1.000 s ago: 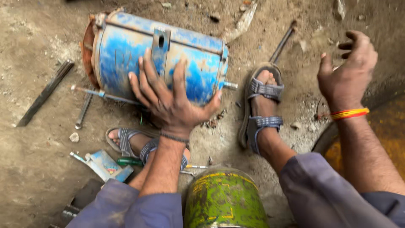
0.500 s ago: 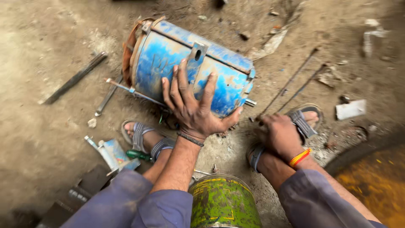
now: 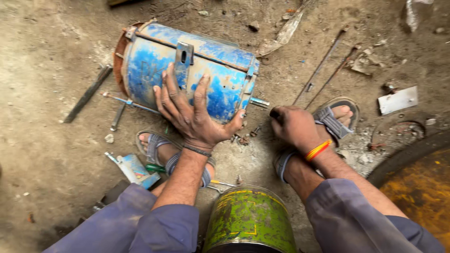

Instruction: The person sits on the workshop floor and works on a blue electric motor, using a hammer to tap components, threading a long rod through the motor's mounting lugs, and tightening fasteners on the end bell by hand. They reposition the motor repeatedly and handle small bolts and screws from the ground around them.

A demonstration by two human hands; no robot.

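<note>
Left hand (image 3: pixel 194 119) spread flat on blue motor housing (image 3: pixel 187 70); right hand (image 3: pixel 295 126), lowered beside it, now fisted around dark tool.

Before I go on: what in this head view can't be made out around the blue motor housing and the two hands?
- Right hand: fist closed over something dark; the fingers hide it.
- Blue motor housing: far side and underside hidden by its own body; part of the near face covered by the left hand.
- Green drum: cut off by the bottom edge.
- Yellow-stained round object: cut off by the right edge.
- Small bits beside the housing: too small to tell.
</note>
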